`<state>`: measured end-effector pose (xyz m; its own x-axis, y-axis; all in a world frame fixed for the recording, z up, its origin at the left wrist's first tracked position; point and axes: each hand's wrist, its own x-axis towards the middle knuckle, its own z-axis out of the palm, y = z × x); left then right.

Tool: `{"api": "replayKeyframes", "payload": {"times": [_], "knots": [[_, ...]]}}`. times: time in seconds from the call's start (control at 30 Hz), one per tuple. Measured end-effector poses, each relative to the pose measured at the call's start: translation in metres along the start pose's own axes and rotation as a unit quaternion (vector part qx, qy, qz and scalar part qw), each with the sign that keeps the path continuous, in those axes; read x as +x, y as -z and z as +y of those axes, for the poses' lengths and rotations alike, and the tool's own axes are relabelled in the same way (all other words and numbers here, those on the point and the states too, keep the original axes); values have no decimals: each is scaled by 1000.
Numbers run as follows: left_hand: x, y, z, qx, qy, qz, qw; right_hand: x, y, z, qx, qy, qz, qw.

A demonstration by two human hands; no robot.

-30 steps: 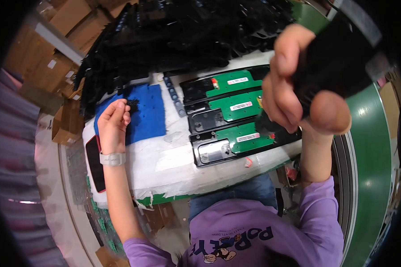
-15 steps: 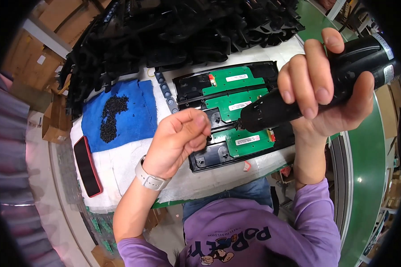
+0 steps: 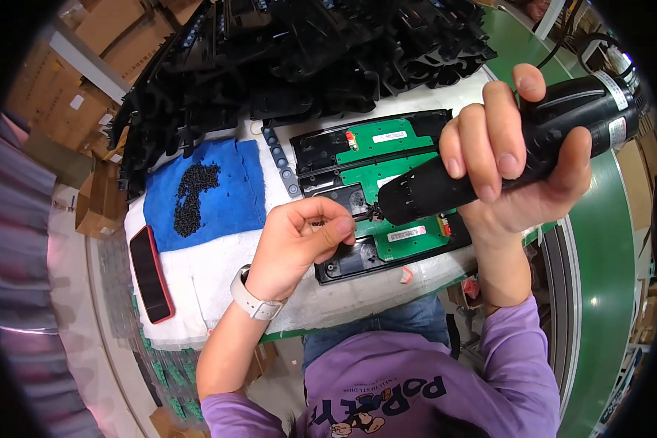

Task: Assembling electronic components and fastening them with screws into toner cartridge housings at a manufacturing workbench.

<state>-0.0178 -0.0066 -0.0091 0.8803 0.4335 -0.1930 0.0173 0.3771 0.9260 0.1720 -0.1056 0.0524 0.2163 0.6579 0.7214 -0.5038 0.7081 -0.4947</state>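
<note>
My right hand (image 3: 500, 150) is wrapped round a black electric screwdriver (image 3: 438, 193), tilted with its nose to the left. Small dark screws (image 3: 374, 212) cling around the base of its bit. At the bit's end, the thumb and forefinger of my left hand (image 3: 306, 237) are pinched together; whatever is between them is too small to make out. Beneath the tool lie black plastic panels (image 3: 347, 263) fitted with green circuit boards (image 3: 383, 139), each bearing a white label. The screwdriver and my right hand cover part of the boards.
A blue cloth (image 3: 241, 190) to the left carries a heap of small black screws (image 3: 190, 204). Beside it lies a red-edged phone (image 3: 152, 274). A grey-blue strip of round buttons (image 3: 279, 162) sits by the panels. Black plastic parts (image 3: 299, 58) pile up along the far side.
My left hand has moved right, its fingertips now at the screwdriver's bit. The screwdriver has shifted slightly left in my right hand. The whole view has tilted a little.
</note>
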Motion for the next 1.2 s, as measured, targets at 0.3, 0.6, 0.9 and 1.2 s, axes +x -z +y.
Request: {"api": "replayKeyframes", "payload": {"times": [0.3,0.6,0.9,1.2], "knots": [[-1,0,2,43,-21,15,999,-2,-1,0,-4,8,-4,1000],[1,-3,-1,22,-19,9,1000,-4,-1,5,-33,7,3,999],[-2,-4,0,117,-25,21,993,0,1,6,-20,-41,107,993],[-3,-9,-1,133,-46,33,990,4,-3,7,-11,-60,219,974]]}}
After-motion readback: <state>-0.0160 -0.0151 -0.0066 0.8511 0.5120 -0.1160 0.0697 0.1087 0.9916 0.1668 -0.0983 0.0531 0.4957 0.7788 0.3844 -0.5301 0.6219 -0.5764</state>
